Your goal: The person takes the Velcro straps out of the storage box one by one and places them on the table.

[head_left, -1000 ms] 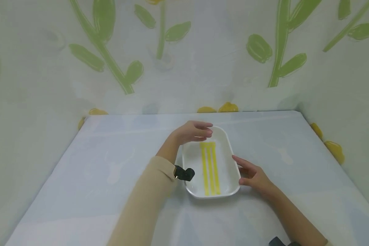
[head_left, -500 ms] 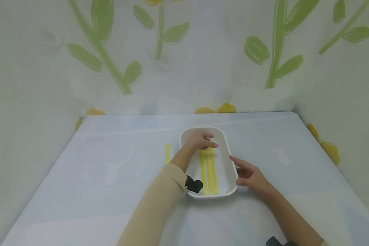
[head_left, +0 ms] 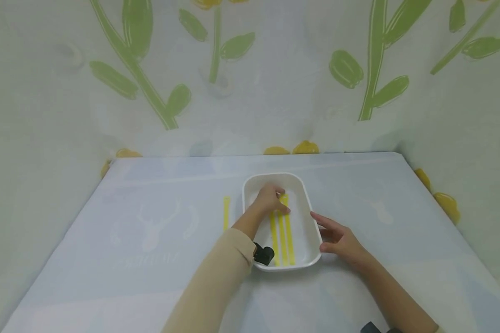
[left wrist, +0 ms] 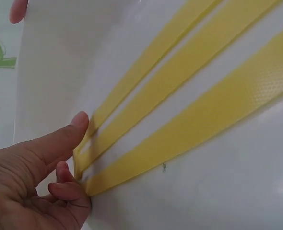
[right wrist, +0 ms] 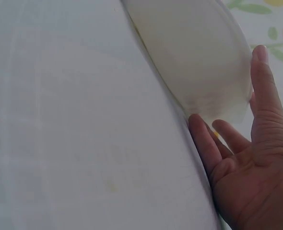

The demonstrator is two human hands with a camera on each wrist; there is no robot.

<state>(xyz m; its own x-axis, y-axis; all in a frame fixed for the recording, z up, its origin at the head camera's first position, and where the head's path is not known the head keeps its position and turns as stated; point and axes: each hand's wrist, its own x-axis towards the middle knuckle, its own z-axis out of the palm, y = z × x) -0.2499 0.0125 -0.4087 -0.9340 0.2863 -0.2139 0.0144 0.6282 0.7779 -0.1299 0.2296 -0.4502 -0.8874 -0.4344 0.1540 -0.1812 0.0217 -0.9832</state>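
A white rectangular tray (head_left: 299,185) with raised walls stands on the table. On its floor lie three flat yellow strips (head_left: 281,236), side by side lengthwise; the left wrist view shows fine texture on one. My left hand (head_left: 268,199) reaches inside the tray at the strips' far end. In the left wrist view its thumb (left wrist: 60,139) extends along the strip ends, while the other fingers curl below, with a gap between thumb tip and fingertips. My right hand (head_left: 343,240) rests against the tray's right outer wall, its fingers and thumb spread along the side.
Another yellow strip (head_left: 226,212) lies on the table left of the tray, partly covered by the left forearm. A pale patterned cloth (head_left: 150,268) covers the table. Behind it hangs a curtain (head_left: 274,92) with green plant prints.
My left hand has moved from above the tray's far-left rim down into the tray, onto the strips' far end. The strip on the left has come into sight. My right hand stays put.
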